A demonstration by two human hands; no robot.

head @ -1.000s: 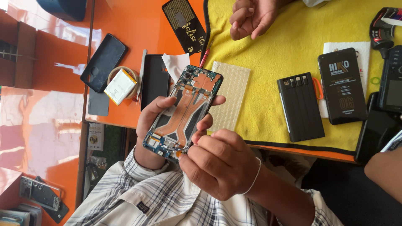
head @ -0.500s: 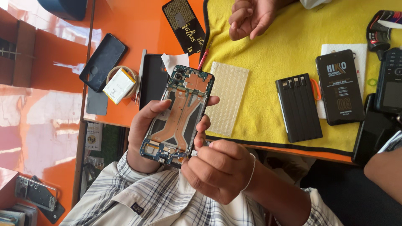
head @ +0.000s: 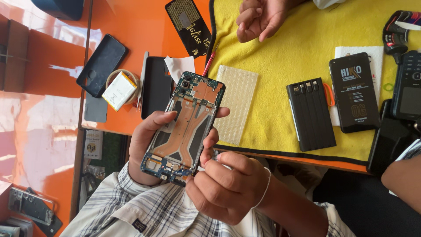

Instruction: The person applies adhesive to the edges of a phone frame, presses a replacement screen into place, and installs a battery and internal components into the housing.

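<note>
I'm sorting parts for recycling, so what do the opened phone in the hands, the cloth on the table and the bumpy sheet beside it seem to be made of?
The opened phone, held in the left hand: it looks like a dark frame with green circuit boards and matt copper-coloured foil.
The yellow cloth: soft fabric, probably towelling, with a fuzzy nap and a dark hem.
The bumpy sheet: apparently clear plastic bubble wrap, translucent with rows of small bubbles.
</note>
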